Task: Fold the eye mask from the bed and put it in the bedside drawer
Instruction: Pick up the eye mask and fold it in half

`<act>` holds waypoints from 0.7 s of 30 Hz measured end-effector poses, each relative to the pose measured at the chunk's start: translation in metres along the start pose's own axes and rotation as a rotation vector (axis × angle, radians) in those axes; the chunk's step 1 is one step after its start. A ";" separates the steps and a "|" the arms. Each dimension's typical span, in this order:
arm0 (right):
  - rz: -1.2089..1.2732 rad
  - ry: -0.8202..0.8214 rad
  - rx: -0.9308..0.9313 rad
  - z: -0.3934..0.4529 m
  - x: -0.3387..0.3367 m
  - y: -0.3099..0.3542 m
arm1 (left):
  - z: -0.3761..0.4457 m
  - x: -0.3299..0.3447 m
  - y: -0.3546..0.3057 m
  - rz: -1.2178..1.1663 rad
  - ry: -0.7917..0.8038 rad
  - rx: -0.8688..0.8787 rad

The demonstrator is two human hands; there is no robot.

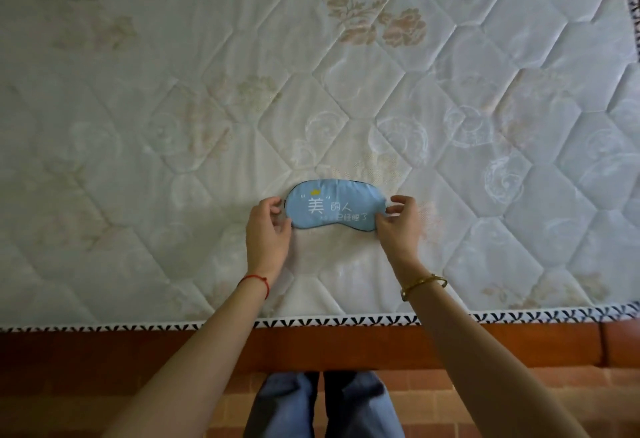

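A light blue eye mask (335, 204) with white printed characters and dark piping lies flat and unfolded on the quilted white mattress (311, 91), near its front edge. My left hand (267, 229) is at the mask's left end, fingers curled around the edge there. At the right end, my right hand (398, 221) pinches the mask between thumb and fingertips. The strap is hidden from view. No drawer is in sight.
The mattress's front edge (346, 320) has black-and-white trim above a reddish wooden bed frame (311, 347). Below it show a brick-pattern floor (519, 403) and my legs in blue jeans (322, 406). The mattress's right edge (632, 4) is at the top right.
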State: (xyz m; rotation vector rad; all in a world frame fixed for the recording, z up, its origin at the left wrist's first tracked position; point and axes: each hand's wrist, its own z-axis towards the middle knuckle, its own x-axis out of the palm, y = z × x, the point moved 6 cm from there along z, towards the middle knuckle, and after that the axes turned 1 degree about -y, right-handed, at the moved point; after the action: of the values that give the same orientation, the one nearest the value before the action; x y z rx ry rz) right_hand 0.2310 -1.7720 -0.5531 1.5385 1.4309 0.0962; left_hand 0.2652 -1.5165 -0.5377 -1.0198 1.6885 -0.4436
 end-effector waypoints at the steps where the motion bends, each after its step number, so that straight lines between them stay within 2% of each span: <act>1: 0.004 -0.026 0.023 -0.002 -0.001 -0.003 | -0.005 0.000 -0.003 0.033 0.002 0.056; 5: -0.010 -0.038 0.044 -0.004 0.002 -0.002 | -0.018 0.008 -0.017 0.206 0.092 0.263; 9: 0.006 0.002 0.145 0.001 0.006 -0.001 | -0.023 0.022 -0.024 0.285 0.201 0.316; 14: 0.387 0.203 0.355 -0.007 0.008 0.005 | -0.026 0.028 -0.026 0.281 0.270 0.271; 19: 0.551 0.349 0.262 -0.033 0.004 0.042 | -0.034 0.030 -0.046 0.282 0.289 0.337; 21: 0.564 0.399 0.190 -0.045 0.003 0.060 | -0.039 0.029 -0.058 0.162 0.273 0.348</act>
State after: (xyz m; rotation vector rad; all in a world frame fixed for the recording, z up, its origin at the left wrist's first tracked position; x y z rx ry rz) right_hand 0.2459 -1.7321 -0.4911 2.1358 1.2835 0.6519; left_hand 0.2512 -1.5798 -0.4985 -0.5826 1.8358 -0.7661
